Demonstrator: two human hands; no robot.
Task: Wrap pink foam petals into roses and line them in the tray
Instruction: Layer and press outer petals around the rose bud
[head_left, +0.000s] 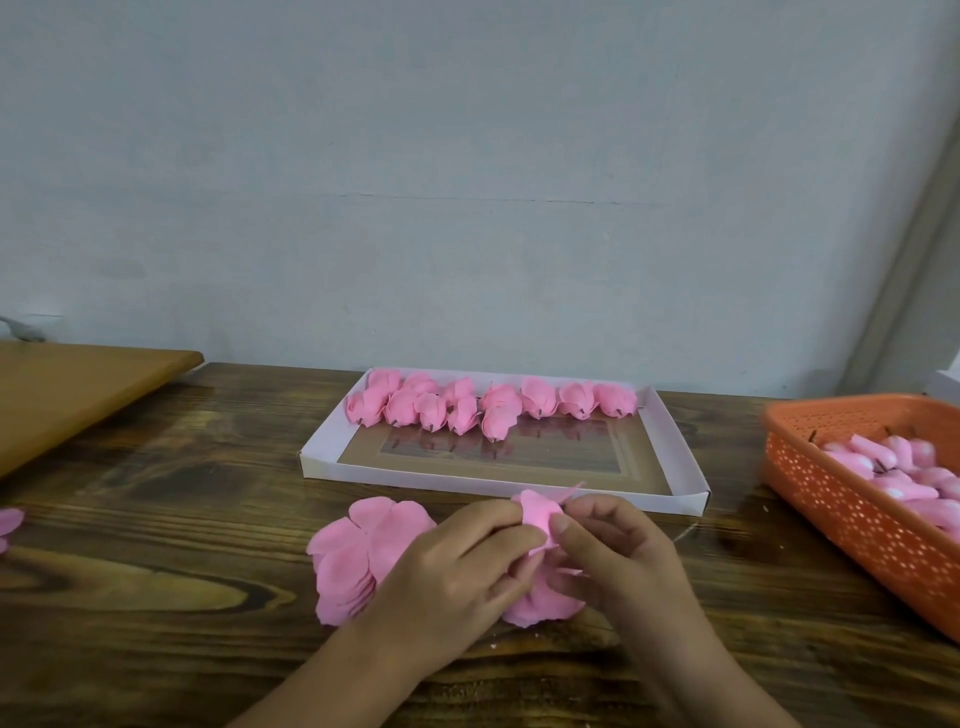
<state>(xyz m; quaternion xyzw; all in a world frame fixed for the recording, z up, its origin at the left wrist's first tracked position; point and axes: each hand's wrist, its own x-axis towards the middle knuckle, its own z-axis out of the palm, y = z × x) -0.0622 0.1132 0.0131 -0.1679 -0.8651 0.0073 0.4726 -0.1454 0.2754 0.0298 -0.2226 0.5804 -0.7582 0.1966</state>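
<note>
The head view looks down at a dark wooden tabletop (156, 519) in front of a pale wall.

In the middle of the frame sits a flat white tray (680, 457) with low sides. Its floor is shiny, with a brown border. Along the far side of the tray lie finished pink roses (488, 405), packed close together and touching, with small dark stems pointing toward the person. The near part of the tray holds nothing but its shiny floor.

At the right edge of the frame stands an orange basket (852, 525) with many little holes in its wall. Inside it lie pale pink buds (883, 462) in a heap, some with thin dark stems. The basket is cut off by the edge of the frame.

In the lower middle, just in front of the tray, the person's left hand (457, 561) and right hand (618, 551) meet around a half-made rose (537, 512). The fingers of both hands are curled and pinch the pink foam between them. The hands hide most of this rose.

Under and beside the left hand lies a stack of flat pink petals (358, 561) on the tabletop. More petals (540, 605) peek out below the hands.

At the left edge a bit of pink foam (9, 525) shows. In the upper left lies a lighter brown board (78, 384).
</note>
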